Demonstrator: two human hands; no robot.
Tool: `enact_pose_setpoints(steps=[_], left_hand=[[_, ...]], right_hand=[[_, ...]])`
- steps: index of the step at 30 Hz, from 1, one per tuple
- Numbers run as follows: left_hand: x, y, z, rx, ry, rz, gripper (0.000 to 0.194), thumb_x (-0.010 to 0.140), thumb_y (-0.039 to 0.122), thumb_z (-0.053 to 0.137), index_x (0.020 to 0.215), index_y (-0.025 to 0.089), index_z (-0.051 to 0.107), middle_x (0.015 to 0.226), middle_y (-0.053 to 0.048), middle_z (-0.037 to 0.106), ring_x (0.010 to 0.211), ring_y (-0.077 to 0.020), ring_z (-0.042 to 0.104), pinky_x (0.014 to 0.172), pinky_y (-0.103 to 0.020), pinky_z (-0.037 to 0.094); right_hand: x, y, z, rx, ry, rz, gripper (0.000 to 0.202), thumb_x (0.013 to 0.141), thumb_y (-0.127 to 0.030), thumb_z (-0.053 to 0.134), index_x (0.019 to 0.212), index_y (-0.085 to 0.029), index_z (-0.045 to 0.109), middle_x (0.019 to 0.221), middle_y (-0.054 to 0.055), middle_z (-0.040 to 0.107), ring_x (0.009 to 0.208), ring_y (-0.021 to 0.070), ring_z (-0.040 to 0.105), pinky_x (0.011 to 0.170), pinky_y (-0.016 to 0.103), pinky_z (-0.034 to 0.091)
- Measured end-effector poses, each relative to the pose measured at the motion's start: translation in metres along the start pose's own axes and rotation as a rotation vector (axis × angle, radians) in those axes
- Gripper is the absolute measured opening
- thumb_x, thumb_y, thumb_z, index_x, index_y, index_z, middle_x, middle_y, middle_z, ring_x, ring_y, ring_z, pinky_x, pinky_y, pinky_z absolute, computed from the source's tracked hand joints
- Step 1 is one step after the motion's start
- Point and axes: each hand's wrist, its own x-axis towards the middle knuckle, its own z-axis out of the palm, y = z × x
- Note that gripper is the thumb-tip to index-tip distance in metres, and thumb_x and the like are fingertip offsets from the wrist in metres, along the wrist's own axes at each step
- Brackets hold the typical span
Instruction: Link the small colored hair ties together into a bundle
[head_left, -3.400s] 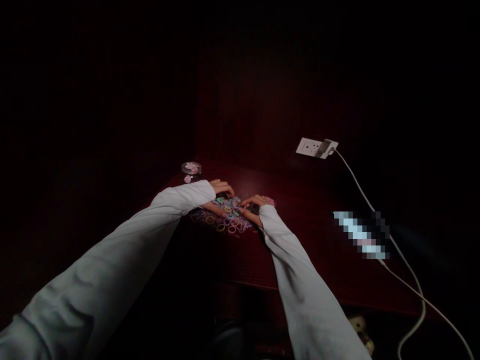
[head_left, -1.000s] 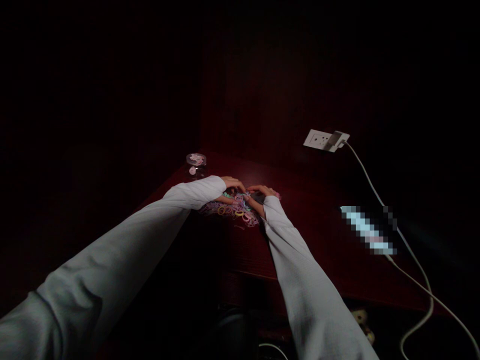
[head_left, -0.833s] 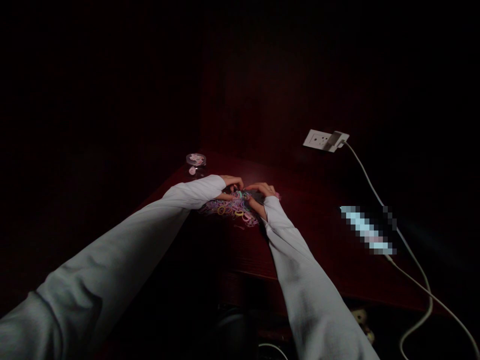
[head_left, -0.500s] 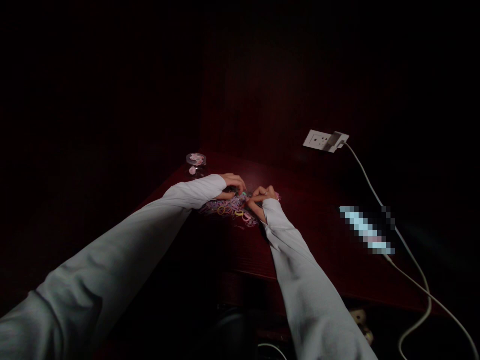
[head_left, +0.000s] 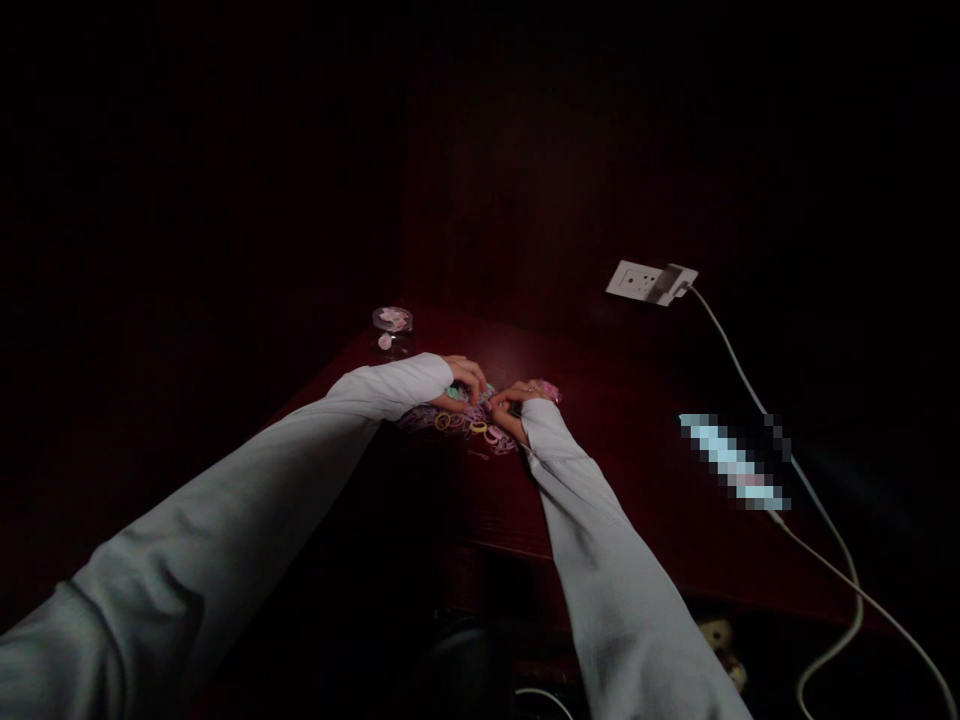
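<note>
A loose pile of small hair ties, mostly purple and pink, lies on the dark red table. Among them are a yellow hair tie and a pink one at the near edge. My left hand reaches over the pile from the left, thumb and fingers drawn together. Close beside it, my right hand is closed in a pinch above the same pile. Whatever is between the fingertips is too small and dim to make out. Behind the right hand sits a bright pink bunch.
A clear jar with pink pieces on its lid stands at the back left. On the right, a blurred-out phone lies with a white cable. A charger sits in the wall socket. The table's front edge is near.
Both hands have come lower and closer together over the pile. The right hand has shifted slightly left and down, uncovering more of the pink bunch; green hair ties now show beside the left hand.
</note>
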Motion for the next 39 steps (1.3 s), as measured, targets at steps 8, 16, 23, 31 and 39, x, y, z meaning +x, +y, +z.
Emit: enact_pose_setpoints(steps=[8, 16, 23, 31, 39], left_hand=[[-0.002, 0.006, -0.007, 0.007, -0.014, 0.006, 0.006, 0.086, 0.025, 0.074, 0.086, 0.02, 0.077, 0.118, -0.005, 0.074, 0.106, -0.0179, 0.067, 0.101, -0.027, 0.046], [0.0, -0.002, 0.001, 0.054, 0.006, -0.041, 0.01, 0.081, 0.029, 0.078, 0.083, 0.02, 0.075, 0.118, -0.005, 0.073, 0.104, -0.0188, 0.065, 0.094, -0.027, 0.047], [0.0, 0.006, -0.003, 0.014, 0.096, 0.02, 0.018, 0.091, 0.038, 0.072, 0.092, 0.021, 0.076, 0.121, -0.007, 0.072, 0.106, -0.0198, 0.064, 0.098, -0.029, 0.046], [0.0, 0.005, -0.005, -0.013, 0.107, 0.039, 0.013, 0.093, 0.032, 0.071, 0.096, 0.021, 0.076, 0.117, -0.008, 0.073, 0.106, -0.0194, 0.065, 0.099, -0.03, 0.045], [0.003, -0.002, -0.001, -0.034, 0.169, 0.055, 0.018, 0.093, 0.034, 0.069, 0.082, 0.02, 0.075, 0.111, -0.007, 0.074, 0.101, -0.0186, 0.065, 0.095, -0.03, 0.047]], right_hand=[[-0.005, -0.008, -0.007, 0.007, -0.093, 0.006, 0.004, 0.077, -0.025, 0.083, 0.08, -0.026, 0.081, 0.079, 0.0, 0.06, 0.084, 0.0187, 0.051, 0.081, 0.03, 0.04], [-0.004, -0.011, -0.007, 0.095, -0.055, 0.054, 0.003, 0.081, -0.032, 0.079, 0.081, -0.03, 0.081, 0.076, -0.001, 0.06, 0.086, 0.0198, 0.051, 0.082, 0.031, 0.042], [-0.002, -0.008, -0.009, 0.158, -0.035, 0.04, 0.006, 0.081, -0.032, 0.077, 0.083, -0.029, 0.081, 0.079, 0.0, 0.06, 0.086, 0.0193, 0.052, 0.088, 0.034, 0.042], [-0.001, -0.008, -0.01, 0.226, -0.03, -0.007, 0.01, 0.082, -0.031, 0.075, 0.085, -0.024, 0.081, 0.084, 0.002, 0.064, 0.085, 0.0199, 0.056, 0.091, 0.038, 0.042], [-0.002, -0.007, -0.009, 0.231, -0.017, 0.041, 0.014, 0.085, -0.039, 0.074, 0.089, -0.027, 0.08, 0.081, 0.0, 0.063, 0.085, 0.0187, 0.058, 0.088, 0.034, 0.043]])
